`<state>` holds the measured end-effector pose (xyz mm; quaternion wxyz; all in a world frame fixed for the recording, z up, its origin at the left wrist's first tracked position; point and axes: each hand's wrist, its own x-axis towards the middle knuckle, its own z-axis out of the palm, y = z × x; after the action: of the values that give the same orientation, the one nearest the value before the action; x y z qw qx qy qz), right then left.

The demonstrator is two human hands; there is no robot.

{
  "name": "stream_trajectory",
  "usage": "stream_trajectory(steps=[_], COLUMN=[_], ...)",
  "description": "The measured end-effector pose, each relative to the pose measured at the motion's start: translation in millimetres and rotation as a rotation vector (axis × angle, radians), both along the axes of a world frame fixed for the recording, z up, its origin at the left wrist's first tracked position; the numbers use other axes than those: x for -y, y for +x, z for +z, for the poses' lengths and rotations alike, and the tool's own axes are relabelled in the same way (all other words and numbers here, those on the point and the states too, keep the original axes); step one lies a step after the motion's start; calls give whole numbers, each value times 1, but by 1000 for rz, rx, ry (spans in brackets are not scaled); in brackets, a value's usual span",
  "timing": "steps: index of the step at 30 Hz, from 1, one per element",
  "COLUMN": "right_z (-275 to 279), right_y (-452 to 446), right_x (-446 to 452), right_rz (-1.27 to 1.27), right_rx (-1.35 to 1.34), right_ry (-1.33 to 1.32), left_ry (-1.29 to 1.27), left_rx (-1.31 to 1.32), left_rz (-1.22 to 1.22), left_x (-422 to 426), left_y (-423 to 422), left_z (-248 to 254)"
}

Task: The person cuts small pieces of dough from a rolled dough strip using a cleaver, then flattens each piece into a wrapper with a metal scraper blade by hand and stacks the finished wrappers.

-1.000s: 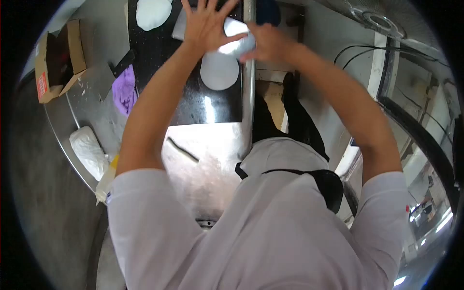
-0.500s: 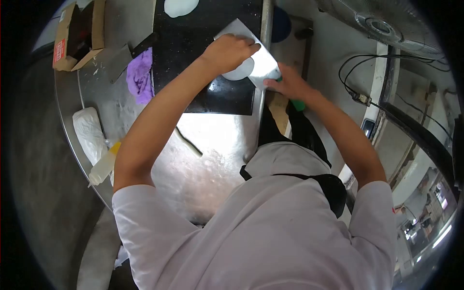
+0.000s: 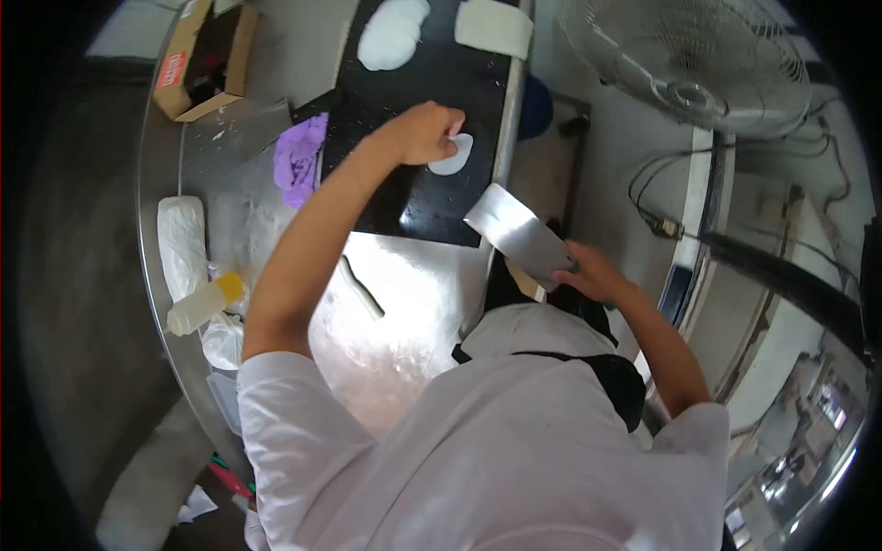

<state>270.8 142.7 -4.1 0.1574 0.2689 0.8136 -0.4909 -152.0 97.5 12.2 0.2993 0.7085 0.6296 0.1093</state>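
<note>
My left hand [image 3: 424,135] is over the black board [image 3: 423,207], its fingers closed at the upper edge of a thin white dough disc [image 3: 451,156]. The disc looks flat on the board. In my right hand [image 3: 595,274] is the handle of a cleaver [image 3: 517,230]. Its broad shiny blade points up and left, past the board's near right corner. Farther up the board lies an overlapping pile of white dough discs [image 3: 393,35]. A pale, roughly square piece [image 3: 493,28], dough or cloth, lies at the top right.
Left of the board are a purple cloth [image 3: 299,161], a dark-handled knife and an open cardboard box [image 3: 207,60]. A yellow-capped bottle [image 3: 204,305] and white plastic bag [image 3: 183,243] lie near the table's left edge. A thin strip [image 3: 361,287] lies on the metal table. A fan [image 3: 684,64] stands right.
The cleaver has moved off the dough disc, down and right, with my right hand. My left hand has gone from the blade to the disc's edge. The view has shifted.
</note>
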Motion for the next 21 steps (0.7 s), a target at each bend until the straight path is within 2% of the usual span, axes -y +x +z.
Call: stream_trajectory(steps=[2,3,5,6,9,10,12,14,16,18,21], right_z=[2,3,16,14,8,7,-2,-8,-8,-15,-35], right_y=[10,11,0,-5,-28,-38,-60,-84,-113,-136,-162], right_x=[-9,-11,-17,-20,-37,-42,-58,-77,-98,-118,-154], right_rz=[-39,-103,-117,-133,-137,-145,-83,-17,116,170,260], right_rx=[-20,-21,-80,-55,-6,27,-27,-79,19,-4,-50], right_ry=[52,78,21,46,36,0,-15,-35,-69,-106,-143], left_ry=[76,89,93,104,-1,8,68,106,140,161,198], left_rx=[201,191,418,412,974,972,1178,1192,1233,1287,1304], left_rz=[214,237,542,564,1024,1042,1087,1113,1131,1163,1208], left_x=[17,24,36,41,46,44,37,20,-4,-25,-41], left_y=[-1,-3,-7,-9,-17,-22,-35,-50,-66,-79,-103], left_z=[1,-4,-18,-21,-27,-26,-21,-13,4,24,9])
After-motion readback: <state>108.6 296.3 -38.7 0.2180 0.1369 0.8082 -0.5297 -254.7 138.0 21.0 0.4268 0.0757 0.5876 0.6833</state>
